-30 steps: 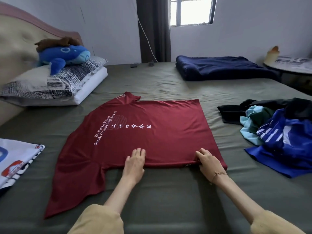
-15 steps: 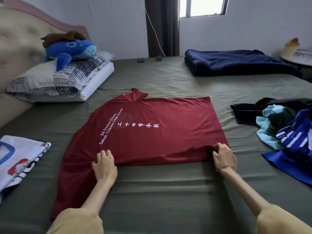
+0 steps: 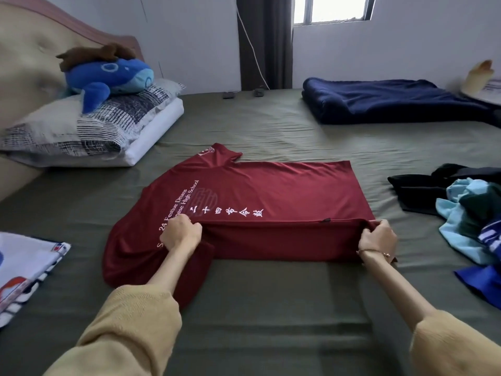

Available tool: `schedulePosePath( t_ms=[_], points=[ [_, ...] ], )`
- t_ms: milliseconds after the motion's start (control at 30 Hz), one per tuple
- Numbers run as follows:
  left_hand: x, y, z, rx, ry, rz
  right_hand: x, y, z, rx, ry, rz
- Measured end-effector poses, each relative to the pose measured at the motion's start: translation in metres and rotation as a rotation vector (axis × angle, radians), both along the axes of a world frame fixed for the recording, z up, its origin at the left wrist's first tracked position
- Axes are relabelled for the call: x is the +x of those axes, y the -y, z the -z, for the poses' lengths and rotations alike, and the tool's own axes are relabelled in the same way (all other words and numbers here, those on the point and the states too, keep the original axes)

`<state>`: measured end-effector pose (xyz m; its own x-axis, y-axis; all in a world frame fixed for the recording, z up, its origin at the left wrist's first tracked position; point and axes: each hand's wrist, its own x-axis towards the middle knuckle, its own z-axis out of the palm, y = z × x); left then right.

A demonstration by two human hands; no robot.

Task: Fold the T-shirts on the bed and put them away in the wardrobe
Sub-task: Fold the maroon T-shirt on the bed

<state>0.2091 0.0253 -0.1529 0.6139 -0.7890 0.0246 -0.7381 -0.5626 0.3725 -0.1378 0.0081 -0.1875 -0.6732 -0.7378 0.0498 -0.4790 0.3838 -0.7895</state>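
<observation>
A dark red T-shirt (image 3: 271, 191) with white print lies flat on the green bed (image 3: 271, 308), collar to the left. My left hand (image 3: 181, 234) grips its near edge by the shoulder, and my right hand (image 3: 377, 238) pinches the near hem corner. Both lift that near side into a raised fold running between the hands. A heap of unfolded shirts (image 3: 466, 213), black, light blue and royal blue, lies at the right. A white printed shirt (image 3: 24, 267) rests at the left edge.
Two stacked pillows (image 3: 108, 126) carry a blue plush whale (image 3: 108, 77) at the headboard on the left. A folded navy blanket (image 3: 393, 101) lies at the far right of the bed. A small table (image 3: 488, 88) stands beyond it.
My left hand slid left along the near edge and curled onto the fabric. Both hands have since raised the near side of the red shirt off the bed toward the print.
</observation>
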Motion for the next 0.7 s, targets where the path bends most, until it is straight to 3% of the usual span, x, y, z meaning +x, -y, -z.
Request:
schedulePosePath(
  t_ms=[233, 500, 700],
  points=[
    [0.006, 0.054, 0.012, 0.085, -0.061, -0.078, -0.007, 0.033, 0.010, 0.054, 0.017, 0.060],
    [0.000, 0.088, 0.032, 0.049, -0.103, -0.145, -0.010, 0.047, 0.022, 0.035, -0.131, 0.057],
    [-0.007, 0.087, 0.045, 0.034, 0.217, 0.015, -0.012, 0.047, 0.030, 0.038, -0.351, -0.019]
  ],
)
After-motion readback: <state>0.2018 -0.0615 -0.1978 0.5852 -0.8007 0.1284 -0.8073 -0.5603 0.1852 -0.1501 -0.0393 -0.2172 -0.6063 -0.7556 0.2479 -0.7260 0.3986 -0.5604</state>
